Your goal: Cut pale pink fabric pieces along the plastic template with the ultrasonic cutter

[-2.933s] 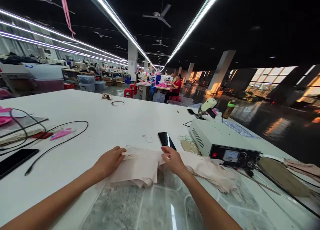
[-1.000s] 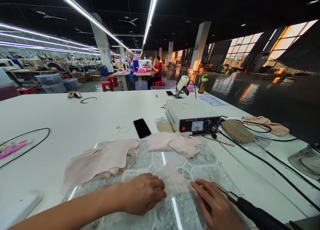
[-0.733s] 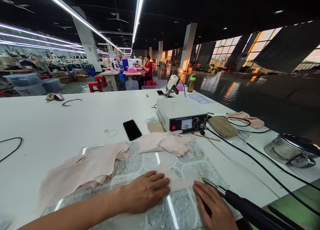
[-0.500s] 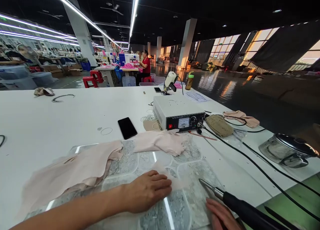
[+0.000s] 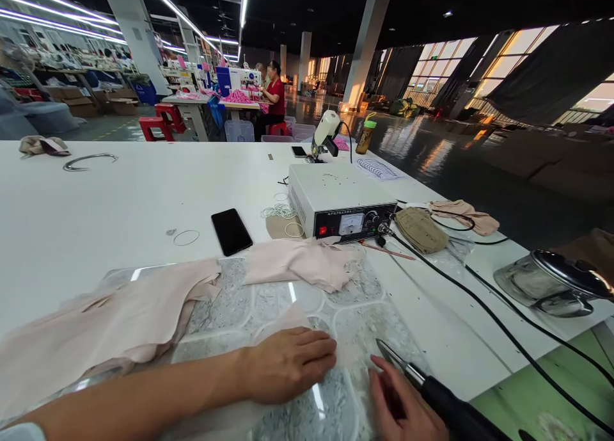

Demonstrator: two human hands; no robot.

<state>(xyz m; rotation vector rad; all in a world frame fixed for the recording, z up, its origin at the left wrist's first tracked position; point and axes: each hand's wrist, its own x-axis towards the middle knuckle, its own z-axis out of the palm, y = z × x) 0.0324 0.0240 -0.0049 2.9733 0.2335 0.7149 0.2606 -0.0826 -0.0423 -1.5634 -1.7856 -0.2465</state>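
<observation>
My left hand (image 5: pixel 295 364) lies flat, palm down, on a thin, sheer pale pink fabric piece (image 5: pixel 292 316) over a clear-covered grey marbled mat (image 5: pixel 388 326). To its right, my right hand (image 5: pixel 405 396) has its fingers curled, with the black-handled ultrasonic cutter (image 5: pixel 451 396) along its outer side. The cutter's pointed metal tip faces up and left, over the mat; the exact grip is partly hidden. A larger pale pink cloth (image 5: pixel 119 313) spreads to the left. Another folded pink cloth (image 5: pixel 297 262) lies at the mat's far edge.
A white control box (image 5: pixel 340 191) stands beyond the mat, its black cable (image 5: pixel 480 306) running to the lower right. A phone (image 5: pixel 231 232) lies left of it. A glass pot (image 5: pixel 551 284) sits near the right edge. A person in red (image 5: pixel 275 98) sits at a sewing machine beyond.
My right hand has moved up and left, with more of its fingers in view. The cutter has shifted slightly left. My left hand stays on the sheer fabric while the whole view has shifted.
</observation>
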